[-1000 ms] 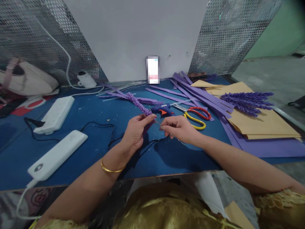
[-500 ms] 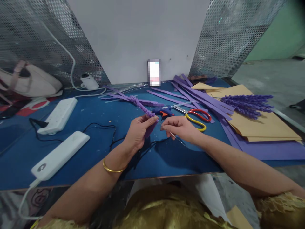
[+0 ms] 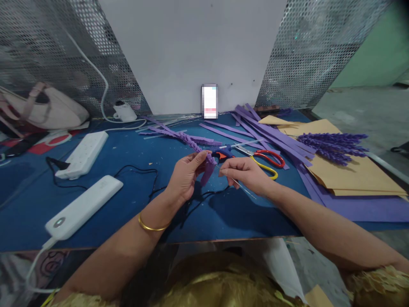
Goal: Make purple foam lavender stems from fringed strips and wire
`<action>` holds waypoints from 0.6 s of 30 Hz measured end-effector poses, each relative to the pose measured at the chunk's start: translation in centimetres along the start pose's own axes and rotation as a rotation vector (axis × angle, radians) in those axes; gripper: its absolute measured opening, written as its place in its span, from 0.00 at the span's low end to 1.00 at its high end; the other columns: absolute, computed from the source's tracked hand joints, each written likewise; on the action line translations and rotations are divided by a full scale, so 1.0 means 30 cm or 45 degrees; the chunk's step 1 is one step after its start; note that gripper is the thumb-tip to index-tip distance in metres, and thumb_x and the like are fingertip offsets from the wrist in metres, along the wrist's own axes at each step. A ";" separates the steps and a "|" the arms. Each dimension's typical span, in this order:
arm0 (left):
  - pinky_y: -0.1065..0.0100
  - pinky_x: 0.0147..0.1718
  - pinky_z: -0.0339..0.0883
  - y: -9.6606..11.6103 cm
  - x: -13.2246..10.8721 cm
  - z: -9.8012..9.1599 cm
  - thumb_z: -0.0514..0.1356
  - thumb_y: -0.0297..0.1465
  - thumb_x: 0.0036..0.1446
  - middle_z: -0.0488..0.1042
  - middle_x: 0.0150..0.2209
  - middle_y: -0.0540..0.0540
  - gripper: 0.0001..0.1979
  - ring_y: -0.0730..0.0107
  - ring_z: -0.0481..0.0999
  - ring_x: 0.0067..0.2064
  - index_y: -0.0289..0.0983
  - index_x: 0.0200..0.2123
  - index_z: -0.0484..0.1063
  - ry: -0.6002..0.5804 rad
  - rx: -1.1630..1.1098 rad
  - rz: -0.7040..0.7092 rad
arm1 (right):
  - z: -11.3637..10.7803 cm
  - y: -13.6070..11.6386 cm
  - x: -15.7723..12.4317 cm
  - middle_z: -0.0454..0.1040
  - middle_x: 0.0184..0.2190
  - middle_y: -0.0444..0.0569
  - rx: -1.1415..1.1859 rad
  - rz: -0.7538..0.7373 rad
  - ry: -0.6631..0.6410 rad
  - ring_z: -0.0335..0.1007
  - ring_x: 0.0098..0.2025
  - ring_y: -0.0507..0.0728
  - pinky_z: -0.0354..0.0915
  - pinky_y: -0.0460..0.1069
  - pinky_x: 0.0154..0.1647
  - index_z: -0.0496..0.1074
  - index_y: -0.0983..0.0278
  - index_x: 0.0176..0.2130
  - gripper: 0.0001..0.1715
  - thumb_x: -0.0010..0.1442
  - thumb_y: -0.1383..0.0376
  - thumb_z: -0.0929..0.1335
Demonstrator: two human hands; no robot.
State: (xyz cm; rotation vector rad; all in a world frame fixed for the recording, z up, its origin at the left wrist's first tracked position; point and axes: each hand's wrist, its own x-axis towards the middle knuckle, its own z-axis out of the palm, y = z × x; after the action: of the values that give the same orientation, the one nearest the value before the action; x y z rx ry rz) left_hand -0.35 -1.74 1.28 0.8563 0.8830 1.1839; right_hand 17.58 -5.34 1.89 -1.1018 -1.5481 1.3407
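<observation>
My left hand (image 3: 188,175) pinches a purple fringed paper strip (image 3: 191,144) that is wound round a thin wire. A loose tail of the strip hangs below the fingers. My right hand (image 3: 240,172) is closed on the bare part of the wire stem (image 3: 246,189), which slants down to the right. Just behind the hands lies a blue glue gun (image 3: 223,151) with an orange trigger, partly hidden by my fingers. Scissors (image 3: 268,160) with one red and one yellow handle rest right of it.
Purple paper strips (image 3: 271,134) spread over the back right. Finished-looking purple sprigs (image 3: 332,145) lie on brown paper (image 3: 361,175). On the left are a power strip (image 3: 86,153) and a white power bank (image 3: 84,207). A phone (image 3: 210,101) leans on the back panel.
My left thumb and fingers have shifted on the strip, so its hanging tail now shows more. The wound part has turned slightly. The whole view has shifted a little.
</observation>
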 end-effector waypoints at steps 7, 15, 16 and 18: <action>0.68 0.37 0.67 0.008 0.003 0.001 0.77 0.37 0.33 0.77 0.27 0.49 0.17 0.73 0.74 0.30 0.34 0.26 0.79 0.077 0.015 0.094 | 0.005 0.005 0.000 0.69 0.17 0.41 -0.009 0.021 -0.028 0.61 0.18 0.48 0.59 0.44 0.20 0.73 0.65 0.28 0.10 0.54 0.60 0.70; 0.69 0.36 0.67 0.004 0.011 -0.004 0.77 0.39 0.36 0.77 0.29 0.49 0.19 0.74 0.73 0.30 0.34 0.30 0.80 0.086 -0.005 0.074 | 0.002 0.009 0.002 0.68 0.17 0.41 -0.056 0.009 0.028 0.61 0.18 0.48 0.59 0.44 0.20 0.73 0.66 0.28 0.13 0.55 0.58 0.70; 0.69 0.36 0.68 0.006 0.012 -0.006 0.77 0.38 0.35 0.77 0.28 0.49 0.20 0.74 0.73 0.30 0.34 0.30 0.80 0.106 -0.032 0.063 | 0.001 0.010 0.002 0.68 0.17 0.41 -0.069 0.001 0.037 0.62 0.18 0.48 0.59 0.44 0.20 0.73 0.66 0.28 0.13 0.55 0.58 0.70; 0.69 0.36 0.68 0.011 0.014 -0.007 0.78 0.37 0.33 0.76 0.27 0.50 0.20 0.75 0.73 0.30 0.33 0.29 0.79 0.145 -0.068 0.059 | 0.000 0.016 0.000 0.68 0.17 0.41 -0.105 -0.008 0.035 0.62 0.19 0.48 0.59 0.44 0.20 0.73 0.66 0.29 0.12 0.56 0.58 0.69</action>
State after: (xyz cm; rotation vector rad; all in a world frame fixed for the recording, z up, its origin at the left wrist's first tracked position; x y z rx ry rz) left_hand -0.61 -1.24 1.45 0.7755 0.9241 1.3013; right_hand 17.62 -5.33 1.42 -1.1601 -1.5973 1.2620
